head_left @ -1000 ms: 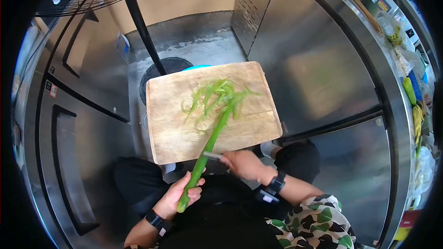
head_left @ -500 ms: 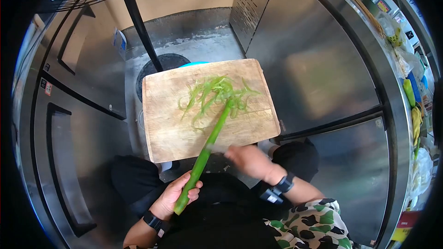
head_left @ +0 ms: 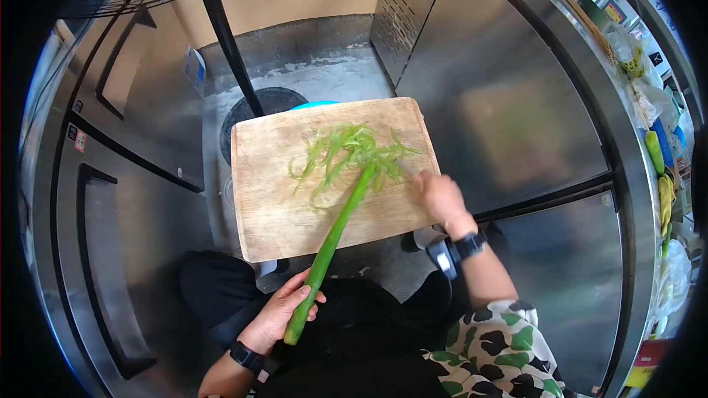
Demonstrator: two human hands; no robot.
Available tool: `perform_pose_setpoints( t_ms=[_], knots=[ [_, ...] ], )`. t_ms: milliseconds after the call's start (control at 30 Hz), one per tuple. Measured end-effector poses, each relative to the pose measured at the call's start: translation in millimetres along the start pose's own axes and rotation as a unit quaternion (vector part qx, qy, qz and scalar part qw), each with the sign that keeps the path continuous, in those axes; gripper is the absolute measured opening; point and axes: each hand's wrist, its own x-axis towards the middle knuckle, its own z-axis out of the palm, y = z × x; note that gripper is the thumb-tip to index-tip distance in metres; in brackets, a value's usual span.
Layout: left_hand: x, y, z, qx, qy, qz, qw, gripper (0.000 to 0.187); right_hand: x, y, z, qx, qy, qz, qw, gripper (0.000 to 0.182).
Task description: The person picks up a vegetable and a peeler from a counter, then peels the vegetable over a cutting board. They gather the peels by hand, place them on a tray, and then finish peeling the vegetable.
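Note:
My left hand [head_left: 291, 304] is wrapped round the thick lower end of a long green celtuce stalk [head_left: 328, 248]. The stalk slants up and away, its far tip resting among the peelings on a wooden cutting board [head_left: 269, 214]. Thin pale green peelings [head_left: 343, 146] lie in a loose heap there. Closed over the board's right edge is my right hand [head_left: 442, 197], apart from the stalk. It grips a thin, motion-smeared tool that looks like a peeler [head_left: 408, 168]; the fingers hide most of it.
Steel cabinets stand close on the left [head_left: 158, 250] and right [head_left: 516, 96]. Behind the board are a dark round lid [head_left: 240, 121], a blue rim [head_left: 316, 104] and a black pole [head_left: 225, 37]. Plastic bags [head_left: 672, 276] and vegetables line the counter at far right.
My right hand has swung from beside the stalk's middle, up and right to the board's right edge, carrying the peeler. The left hand and stalk have hardly shifted.

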Motion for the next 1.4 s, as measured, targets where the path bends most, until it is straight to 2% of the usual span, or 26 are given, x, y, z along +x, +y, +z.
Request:
perform_pose_setpoints(
  t_ms=[100,167,267,333,400,500,533,633,767,800,867,967,1067,1167,1267,1400],
  knots=[
    [3.3,-4.7,-3.2,0.036,-0.007,0.002,0.999,0.053,-48.3,-18.3,28.1,0.059,-0.045,-0.157,0.985,0.032],
    [2.4,-3.6,-3.1,0.041,-0.009,0.001,0.999,0.053,-68.7,-54.2,27.9,0.026,-0.136,-0.15,0.979,0.029],
    [-1.7,-0.4,-5.1,0.008,-0.003,-0.007,1.0,0.053,-40.8,-34.1,73.1,-0.001,-0.085,-0.153,0.985,0.025],
    [-9.0,2.0,-4.2,-0.044,0.006,-0.015,0.999,0.05,5.9,-8.7,85.9,-0.017,-0.041,-0.073,0.996,0.029],
    [-17.4,6.6,-3.2,-0.121,-0.023,-0.024,0.992,0.052,28.9,-2.1,59.4,0.015,0.006,0.017,1.0,0.031],
    [-28.2,11.2,4.7,-0.163,-0.034,-0.015,0.986,0.052,34.1,7.4,34.6,0.019,0.067,0.007,0.998,0.033],
    [-30.0,10.7,6.1,-0.166,-0.031,-0.01,0.986,0.051,32.2,1.3,27.2,0.022,0.054,0.028,0.998,0.035],
    [-31.4,10.8,-1.7,-0.228,-0.041,-0.009,0.973,0.046,10.6,3.9,41.6,0.083,-0.019,-0.028,0.996,0.036],
    [-40.6,15.2,6.4,-0.195,-0.043,0.003,0.98,0.035,-5.2,7.3,55.8,0.091,-0.054,0.009,0.994,0.037],
    [-43.7,17.3,7.5,-0.187,-0.043,0.006,0.981,0.035,-10.0,3.5,51.6,0.102,-0.037,0.005,0.994,0.037],
    [-48.8,17.6,8.6,-0.179,-0.044,0.018,0.983,0.034,-15.7,-4.7,40.9,0.119,-0.005,-0.009,0.993,0.036],
    [-49.0,5.0,-3.5,-0.227,-0.068,0.017,0.971,0.047,-7.7,13.0,52.3,0.114,-0.023,-0.012,0.993,0.035],
    [-52.3,7.4,4.8,-0.269,-0.111,0.011,0.957,0.049,-15.7,6.9,52.2,0.215,-0.044,-0.027,0.975,0.032],
    [-52.7,10.8,13.6,-0.325,-0.129,0.003,0.937,0.054,-38.2,-29.3,31.1,0.344,-0.104,-0.036,0.932,0.028],
    [-49.5,11.6,18.7,-0.36,-0.146,0.005,0.921,0.054,-55.8,-51.9,26.7,0.347,-0.096,-0.084,0.929,0.028],
    [-34.8,11.1,18.0,-0.439,-0.178,-0.008,0.881,0.051,-80.0,-74.1,28.9,0.266,-0.078,-0.259,0.925,0.025]
  ],
)
